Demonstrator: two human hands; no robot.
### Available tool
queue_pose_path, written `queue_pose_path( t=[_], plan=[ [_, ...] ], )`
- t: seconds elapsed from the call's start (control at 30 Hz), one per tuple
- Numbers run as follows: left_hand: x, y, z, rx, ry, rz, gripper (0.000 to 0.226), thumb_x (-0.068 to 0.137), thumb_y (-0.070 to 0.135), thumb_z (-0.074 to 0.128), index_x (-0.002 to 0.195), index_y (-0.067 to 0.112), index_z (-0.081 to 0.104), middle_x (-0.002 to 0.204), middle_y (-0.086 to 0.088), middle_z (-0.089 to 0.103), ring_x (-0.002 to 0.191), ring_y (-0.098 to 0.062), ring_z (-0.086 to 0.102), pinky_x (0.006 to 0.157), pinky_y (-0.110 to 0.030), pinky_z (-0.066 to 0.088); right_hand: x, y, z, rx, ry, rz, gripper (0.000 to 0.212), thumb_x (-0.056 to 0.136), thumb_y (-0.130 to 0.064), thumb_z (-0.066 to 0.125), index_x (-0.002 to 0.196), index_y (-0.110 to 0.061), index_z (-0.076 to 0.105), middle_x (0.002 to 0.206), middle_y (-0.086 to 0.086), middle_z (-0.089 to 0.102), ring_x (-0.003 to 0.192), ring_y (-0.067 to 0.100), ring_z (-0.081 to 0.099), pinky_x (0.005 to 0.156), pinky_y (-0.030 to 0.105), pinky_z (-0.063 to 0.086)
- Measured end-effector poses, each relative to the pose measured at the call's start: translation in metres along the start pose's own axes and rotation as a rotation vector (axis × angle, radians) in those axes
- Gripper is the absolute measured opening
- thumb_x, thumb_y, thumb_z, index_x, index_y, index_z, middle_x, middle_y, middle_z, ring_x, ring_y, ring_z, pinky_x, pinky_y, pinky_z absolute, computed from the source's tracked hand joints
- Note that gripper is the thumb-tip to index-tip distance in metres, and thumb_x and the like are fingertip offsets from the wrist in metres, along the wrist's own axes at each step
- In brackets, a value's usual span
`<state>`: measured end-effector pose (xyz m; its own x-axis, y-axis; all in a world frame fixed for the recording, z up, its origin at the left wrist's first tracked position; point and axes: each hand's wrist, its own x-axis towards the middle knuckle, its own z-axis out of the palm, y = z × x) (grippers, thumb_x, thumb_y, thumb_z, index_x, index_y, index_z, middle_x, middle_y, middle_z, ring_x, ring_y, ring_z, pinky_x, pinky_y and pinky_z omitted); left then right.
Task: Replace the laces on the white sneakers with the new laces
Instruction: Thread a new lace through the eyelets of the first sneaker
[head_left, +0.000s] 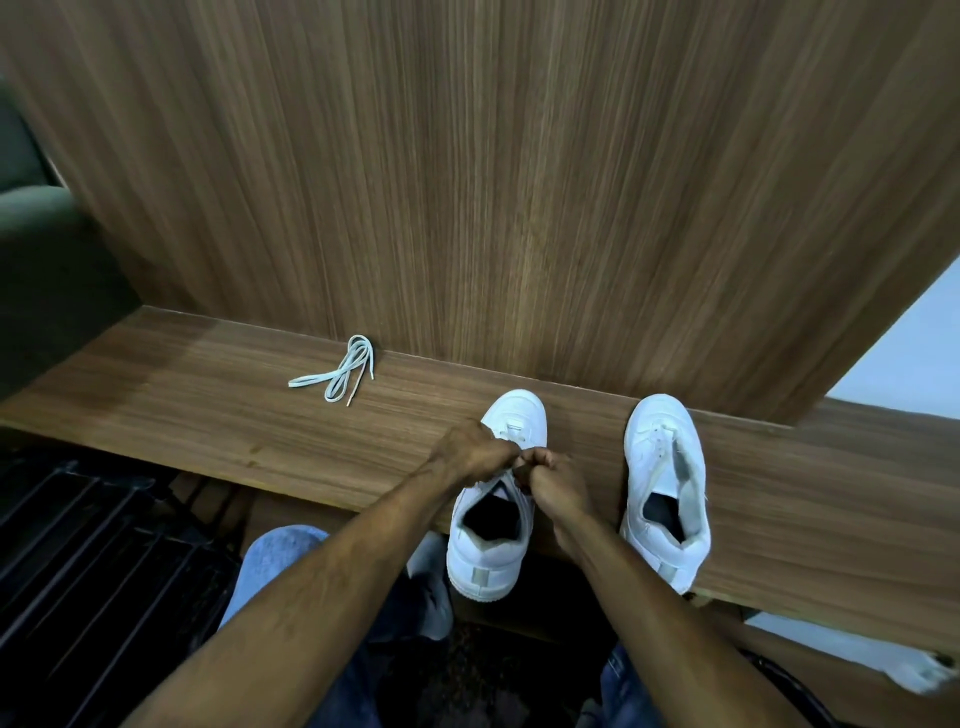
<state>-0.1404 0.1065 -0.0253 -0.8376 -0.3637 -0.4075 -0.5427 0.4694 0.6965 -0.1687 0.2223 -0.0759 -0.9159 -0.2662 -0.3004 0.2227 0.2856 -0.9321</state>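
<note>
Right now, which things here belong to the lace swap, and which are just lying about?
Job: left sneaker under both hands, left hand, right hand, right sneaker, loose lace.

Lying about: black rack, white cloth, bench.

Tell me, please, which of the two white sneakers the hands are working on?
The left sneaker, whose heel overhangs the shelf edge: both the left hand and the right hand meet over its lacing area. The right sneaker stands apart, untouched.
</note>
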Motion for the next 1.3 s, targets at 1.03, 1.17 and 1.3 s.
queue_pose_path(
  t=[1.03,1.17,1.3],
  plan=[
    [0.042,-0.053,-0.008,-0.379,-0.019,-0.078,0.018,0.08,0.033,0.069,0.079,0.015,0.068,0.101,-0.015,0.069,0.063,-0.011,0.056,0.056,-0.02,0.041,-0.012,-0.017,-0.051,-1.246,0.079,-0.364,0.027,0.089,-0.023,0.051,0.11,-0.029,0.066,0.104,0.006,0.069,0.1,0.031,0.063,0.076,0.032,0.046],
    [0.036,-0.06,-0.001,-0.417,0.018,-0.083,0.027,0.085,0.028,0.065,0.076,0.003,0.064,0.077,-0.006,0.061,0.056,-0.009,0.051,0.05,-0.017,0.038,-0.009,-0.013,-0.049,-1.386,0.06,-0.379,0.029,0.089,-0.028,0.049,0.114,-0.029,0.064,0.107,0.005,0.068,0.102,0.03,0.063,0.079,0.033,0.047],
    [0.024,-0.064,-0.002,-0.506,0.023,-0.072,0.026,0.091,0.026,0.062,0.066,0.018,0.058,0.067,0.001,0.06,0.05,-0.006,0.054,0.044,-0.016,0.043,-0.006,-0.009,-0.048,-1.382,0.073,-0.372,0.026,0.09,-0.023,0.05,0.111,-0.026,0.065,0.107,0.006,0.068,0.102,0.031,0.063,0.079,0.034,0.046]
  ],
)
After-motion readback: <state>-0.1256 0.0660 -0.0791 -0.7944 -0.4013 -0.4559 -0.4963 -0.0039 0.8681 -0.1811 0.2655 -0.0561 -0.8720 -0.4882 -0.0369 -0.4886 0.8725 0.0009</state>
